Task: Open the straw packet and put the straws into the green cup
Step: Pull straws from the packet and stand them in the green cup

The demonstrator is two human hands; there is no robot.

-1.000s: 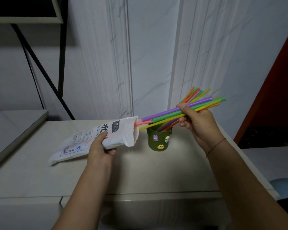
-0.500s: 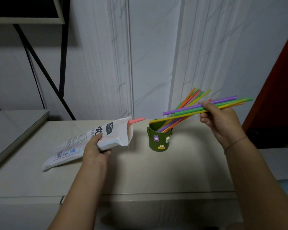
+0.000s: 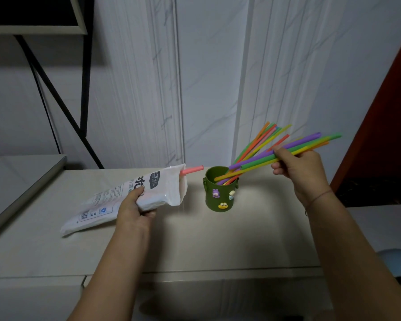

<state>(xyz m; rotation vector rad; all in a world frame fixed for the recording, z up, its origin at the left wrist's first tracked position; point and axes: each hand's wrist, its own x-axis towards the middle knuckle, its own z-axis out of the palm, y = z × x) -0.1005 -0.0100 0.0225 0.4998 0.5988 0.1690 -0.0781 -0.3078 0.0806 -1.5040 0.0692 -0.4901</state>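
Note:
A green cup [image 3: 220, 198] with small cartoon stickers stands on the pale table [image 3: 195, 242]. Several coloured straws [image 3: 256, 144] lean out of it to the upper right. My right hand [image 3: 299, 170] grips a bunch of straws [image 3: 310, 143], purple, green and yellow, whose lower ends dip into the cup's mouth. My left hand [image 3: 134, 207] holds the white straw packet [image 3: 125, 195] just left of the cup, its open end toward the cup. One pink straw [image 3: 192, 170] pokes out of the packet's mouth.
A white panelled wall [image 3: 206, 77] rises right behind the table. A black metal frame [image 3: 83, 77] stands at the left, above a lower grey surface [image 3: 14, 181]. A dark red panel [image 3: 391, 112] is at the right. The table's front edge runs below my forearms.
My right hand pulled the bunch of straws fully out of the packet, swung it right, then lowered its ends into the cup. One pink straw stayed in the packet, which shifted slightly left.

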